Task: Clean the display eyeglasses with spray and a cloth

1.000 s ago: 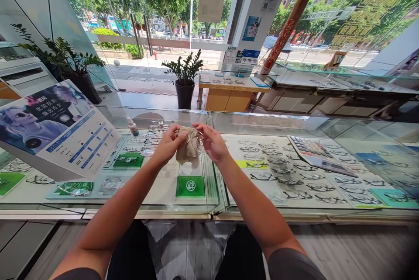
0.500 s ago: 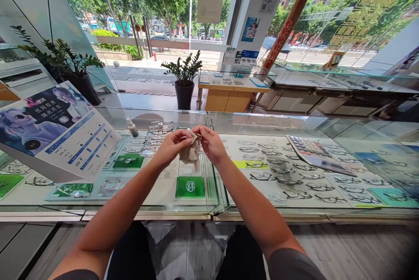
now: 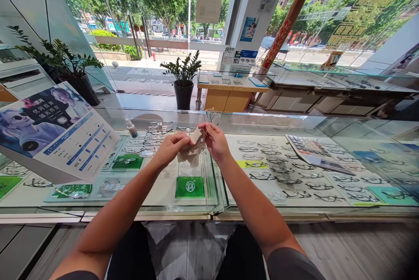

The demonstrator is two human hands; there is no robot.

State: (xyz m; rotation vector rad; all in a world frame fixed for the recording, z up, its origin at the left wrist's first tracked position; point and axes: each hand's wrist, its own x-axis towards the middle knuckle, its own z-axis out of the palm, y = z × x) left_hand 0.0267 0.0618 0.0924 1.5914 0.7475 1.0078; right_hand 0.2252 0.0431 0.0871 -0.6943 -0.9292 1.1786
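A crumpled beige cloth (image 3: pixel 189 152) hangs between my hands above the glass counter. My left hand (image 3: pixel 172 148) pinches the cloth at its upper left side. My right hand (image 3: pixel 215 141) is closed on a thin-framed pair of glasses (image 3: pixel 214 116), whose fine wire parts stick up beyond my fingers; the cloth and fingers hide much of the frame. The cloth touches the glasses next to my right fingertips. Below the cloth, a green square case (image 3: pixel 190 187) with a white emblem lies in the display.
A tilted printed board (image 3: pixel 78 140) stands at the left, with a small spray bottle (image 3: pixel 131 128) beyond it. A calculator (image 3: pixel 317 153) lies on the counter's right part. Rows of glasses (image 3: pixel 273 164) are under the glass.
My right hand has moved slightly right and turned, and more of the glasses shows above it. The cloth is spread wider between my hands, with a fold raised near my right fingers.
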